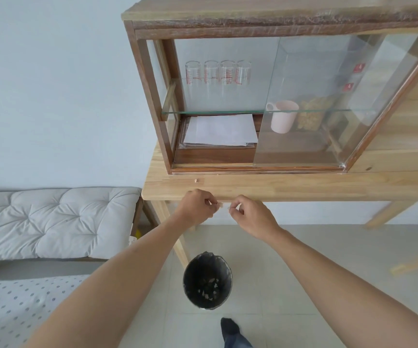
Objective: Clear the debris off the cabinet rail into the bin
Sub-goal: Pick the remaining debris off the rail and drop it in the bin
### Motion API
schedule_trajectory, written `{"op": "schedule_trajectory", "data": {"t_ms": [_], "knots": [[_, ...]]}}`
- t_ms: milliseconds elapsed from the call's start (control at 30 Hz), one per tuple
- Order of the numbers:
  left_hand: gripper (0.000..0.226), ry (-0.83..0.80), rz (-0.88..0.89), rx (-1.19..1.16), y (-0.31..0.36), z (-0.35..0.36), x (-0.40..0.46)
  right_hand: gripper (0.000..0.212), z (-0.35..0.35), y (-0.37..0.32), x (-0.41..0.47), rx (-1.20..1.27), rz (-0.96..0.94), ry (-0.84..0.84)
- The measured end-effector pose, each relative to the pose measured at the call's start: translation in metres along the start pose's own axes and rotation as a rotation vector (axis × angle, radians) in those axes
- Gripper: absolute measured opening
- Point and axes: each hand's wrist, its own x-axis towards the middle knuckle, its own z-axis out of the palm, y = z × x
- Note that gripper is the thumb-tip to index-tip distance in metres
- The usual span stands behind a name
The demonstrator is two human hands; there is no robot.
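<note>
A wooden cabinet with sliding glass doors stands on a light wood table (303, 188); its bottom rail (253, 170) runs along the front. One small debris crumb (196, 181) lies on the table just in front of the rail. Both my hands hover at the table's front edge, above the bin. My left hand (197, 207) and my right hand (253, 217) pinch a small pale scrap of debris (221, 204) between their fingertips. The black-lined bin (207, 280) stands on the floor below, with several scraps inside.
Inside the cabinet are glass measuring cups (218, 72), a stack of papers (220, 130) and a pink mug (283, 116). A cushioned bench (52, 219) stands to the left. My foot in a dark sock (230, 327) is on the tiled floor.
</note>
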Motion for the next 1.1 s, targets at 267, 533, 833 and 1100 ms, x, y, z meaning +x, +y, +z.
{"op": "schedule_trajectory", "data": {"t_ms": [267, 533, 833, 1100], "knots": [[0.019, -0.131, -0.113, 0.174, -0.041, 0.025, -0.022, 0.011, 0.053, 0.02, -0.016, -0.067, 0.038, -0.163], [0.031, -0.187, -0.224, 0.244, -0.064, 0.03, -0.02, 0.026, 0.073, 0.033, -0.007, -0.082, 0.042, -0.21], [0.024, -0.036, -0.098, 0.141, -0.034, -0.011, -0.016, 0.028, 0.021, 0.008, 0.006, -0.05, 0.024, -0.059], [0.02, 0.156, -0.043, 0.183, 0.008, -0.082, -0.009, 0.018, -0.056, -0.024, 0.013, -0.001, -0.003, 0.18]]}}
